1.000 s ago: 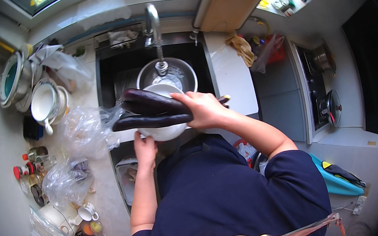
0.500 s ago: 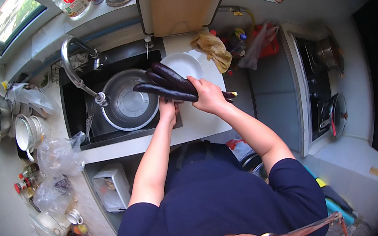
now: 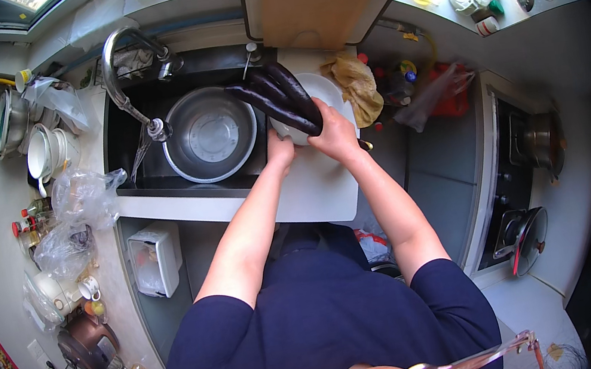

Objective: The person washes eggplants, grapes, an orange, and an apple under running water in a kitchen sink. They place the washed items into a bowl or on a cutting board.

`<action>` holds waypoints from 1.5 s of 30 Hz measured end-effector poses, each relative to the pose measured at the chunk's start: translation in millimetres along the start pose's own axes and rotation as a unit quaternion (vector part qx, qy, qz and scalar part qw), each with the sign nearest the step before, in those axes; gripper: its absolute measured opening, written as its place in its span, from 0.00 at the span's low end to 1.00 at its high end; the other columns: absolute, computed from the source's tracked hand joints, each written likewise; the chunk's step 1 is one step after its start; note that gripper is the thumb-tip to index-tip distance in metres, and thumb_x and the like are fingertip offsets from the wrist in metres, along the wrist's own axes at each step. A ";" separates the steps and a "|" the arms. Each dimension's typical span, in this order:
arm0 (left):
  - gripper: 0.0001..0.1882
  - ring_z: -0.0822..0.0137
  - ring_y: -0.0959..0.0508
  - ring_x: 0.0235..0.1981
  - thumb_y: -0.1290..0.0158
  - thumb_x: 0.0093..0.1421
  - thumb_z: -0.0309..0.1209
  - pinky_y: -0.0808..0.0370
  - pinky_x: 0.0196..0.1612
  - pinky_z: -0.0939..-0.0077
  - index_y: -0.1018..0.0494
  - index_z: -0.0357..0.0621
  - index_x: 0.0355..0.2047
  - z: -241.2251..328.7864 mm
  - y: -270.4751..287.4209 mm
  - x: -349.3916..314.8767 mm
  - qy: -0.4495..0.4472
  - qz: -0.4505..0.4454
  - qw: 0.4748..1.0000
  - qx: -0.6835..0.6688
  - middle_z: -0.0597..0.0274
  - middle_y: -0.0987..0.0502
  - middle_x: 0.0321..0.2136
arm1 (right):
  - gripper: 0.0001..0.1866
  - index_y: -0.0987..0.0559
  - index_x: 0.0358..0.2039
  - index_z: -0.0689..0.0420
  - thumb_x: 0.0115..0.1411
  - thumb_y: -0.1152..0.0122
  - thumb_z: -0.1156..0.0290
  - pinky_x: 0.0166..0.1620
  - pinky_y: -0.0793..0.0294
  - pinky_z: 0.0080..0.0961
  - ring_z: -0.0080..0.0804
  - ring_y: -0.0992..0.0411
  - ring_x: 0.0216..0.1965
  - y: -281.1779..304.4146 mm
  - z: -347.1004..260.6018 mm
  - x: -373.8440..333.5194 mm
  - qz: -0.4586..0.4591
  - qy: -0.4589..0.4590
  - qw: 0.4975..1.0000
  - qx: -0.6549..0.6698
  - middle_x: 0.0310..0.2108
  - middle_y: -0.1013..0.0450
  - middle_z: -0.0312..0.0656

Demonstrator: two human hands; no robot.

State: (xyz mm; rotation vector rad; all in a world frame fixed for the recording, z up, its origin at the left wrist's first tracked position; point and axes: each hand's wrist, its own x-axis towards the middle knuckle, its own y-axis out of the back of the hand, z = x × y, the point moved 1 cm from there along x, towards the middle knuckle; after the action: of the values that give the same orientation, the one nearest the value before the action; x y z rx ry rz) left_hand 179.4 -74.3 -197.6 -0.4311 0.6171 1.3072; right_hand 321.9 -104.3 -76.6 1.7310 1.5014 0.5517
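Observation:
Several long, dark purple eggplants (image 3: 280, 100) are bunched in my right hand (image 3: 335, 130), its fingers closed around their near ends. They slant up and left over a round white plate (image 3: 327, 89), hiding much of it. My left hand (image 3: 280, 150) is at the plate's near left edge, closed on the rim, its fingertips partly hidden. Left of my hands, a round metal basin (image 3: 211, 134) stands in the dark sink (image 3: 148, 156). The curved faucet (image 3: 111, 78) reaches over the sink by the basin's left rim.
A crumpled tan cloth (image 3: 356, 89) lies right of the plate. Cutting boards (image 3: 319, 0) lean behind the counter (image 3: 323, 192). Clear plastic bags (image 3: 80, 207), bowls (image 3: 46, 155) and bottles are on the left. A stove (image 3: 510, 177) with a pot (image 3: 540, 142) is on the right.
The eggplants have swung to point more away from me, and their far ends have left the basin's rim. The plate has come nearer to me, with my left hand at its edge.

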 end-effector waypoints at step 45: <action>0.16 0.69 0.26 0.17 0.52 0.56 0.27 0.27 0.17 0.75 0.42 0.41 0.43 23.9 -23.0 -14.4 0.081 0.077 0.993 -0.025 0.57 0.27 0.23 | 0.32 0.33 0.57 0.59 0.59 0.46 0.50 0.58 0.38 0.34 0.51 0.37 0.56 15.2 72.2 47.5 -0.114 -0.061 0.991 -0.024 0.52 0.35 0.58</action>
State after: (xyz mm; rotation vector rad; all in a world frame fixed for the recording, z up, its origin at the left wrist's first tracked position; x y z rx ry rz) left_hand 203.9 -75.4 -171.2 -0.5426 0.7658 1.4459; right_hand 395.4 -77.8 -116.6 1.5037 1.5589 0.3537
